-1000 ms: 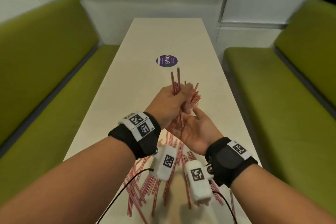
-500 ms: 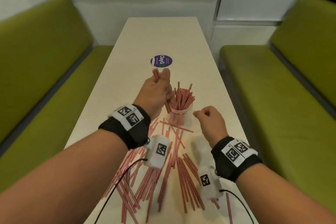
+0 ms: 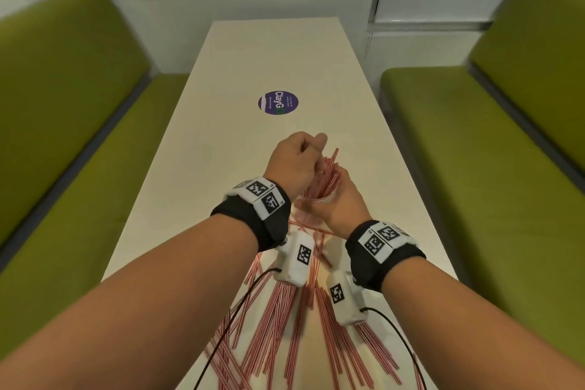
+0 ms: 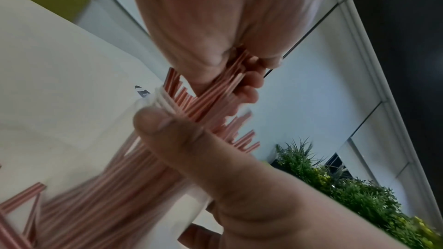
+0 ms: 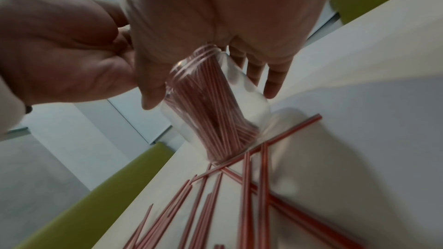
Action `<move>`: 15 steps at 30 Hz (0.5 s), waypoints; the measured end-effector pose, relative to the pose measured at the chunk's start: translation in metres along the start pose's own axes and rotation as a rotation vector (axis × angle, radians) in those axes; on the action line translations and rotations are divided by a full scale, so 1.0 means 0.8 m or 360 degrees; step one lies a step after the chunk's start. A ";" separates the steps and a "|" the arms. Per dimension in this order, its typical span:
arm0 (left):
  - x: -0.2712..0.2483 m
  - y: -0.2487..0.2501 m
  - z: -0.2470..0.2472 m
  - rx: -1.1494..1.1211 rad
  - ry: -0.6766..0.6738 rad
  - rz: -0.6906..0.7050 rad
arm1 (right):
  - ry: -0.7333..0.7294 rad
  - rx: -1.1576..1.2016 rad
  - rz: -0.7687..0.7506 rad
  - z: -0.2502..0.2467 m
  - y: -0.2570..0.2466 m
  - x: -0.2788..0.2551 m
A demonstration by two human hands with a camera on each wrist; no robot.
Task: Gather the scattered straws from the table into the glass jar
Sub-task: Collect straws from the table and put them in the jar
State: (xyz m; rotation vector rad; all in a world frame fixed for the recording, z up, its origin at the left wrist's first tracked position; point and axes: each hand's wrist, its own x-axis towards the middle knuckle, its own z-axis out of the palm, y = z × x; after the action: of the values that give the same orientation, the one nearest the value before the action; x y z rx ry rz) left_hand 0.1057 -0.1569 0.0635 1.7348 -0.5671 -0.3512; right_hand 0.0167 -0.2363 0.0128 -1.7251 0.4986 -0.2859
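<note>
Mid-worktop [image 3: 221,123], between both hands: one glass jar [image 5: 215,105], upright, base on the surface, packed with red-striped straws [image 5: 210,101] whose tops fan out above its rim. Left hand [image 3: 294,165] sits over the jar mouth, fingers curled round a bundle [image 4: 230,82] of straws whose lower ends are already inside the jar. Right hand [image 3: 335,199] holds the jar from the right, thumb [image 4: 167,135] at the rim, fingers [image 5: 271,80] wrapped down its far side. Loose straws [image 3: 285,326] lie flat on the near worktop below the wrists, dozens, too overlapped to count; a few cross just at the jar's base. One round purple sticker [image 3: 278,103] farther up the worktop. Two green benches [image 3: 79,136] flank it.
</note>
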 end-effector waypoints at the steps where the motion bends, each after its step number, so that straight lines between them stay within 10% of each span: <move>1: 0.002 -0.002 0.001 0.0008 0.0014 -0.0005 | -0.0014 0.0030 -0.0001 0.000 -0.002 -0.001; 10: 0.001 0.009 -0.011 0.0431 0.0272 0.0302 | 0.0090 -0.0050 0.0012 0.003 0.008 0.004; 15: 0.000 -0.009 0.000 0.1070 -0.0397 0.0099 | 0.0062 -0.0254 0.0007 0.008 0.018 0.014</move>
State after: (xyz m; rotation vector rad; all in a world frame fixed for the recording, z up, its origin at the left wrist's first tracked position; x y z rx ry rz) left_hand 0.1071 -0.1557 0.0563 2.3242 -0.9994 -0.3582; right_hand 0.0272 -0.2385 -0.0034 -1.8758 0.5663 -0.2830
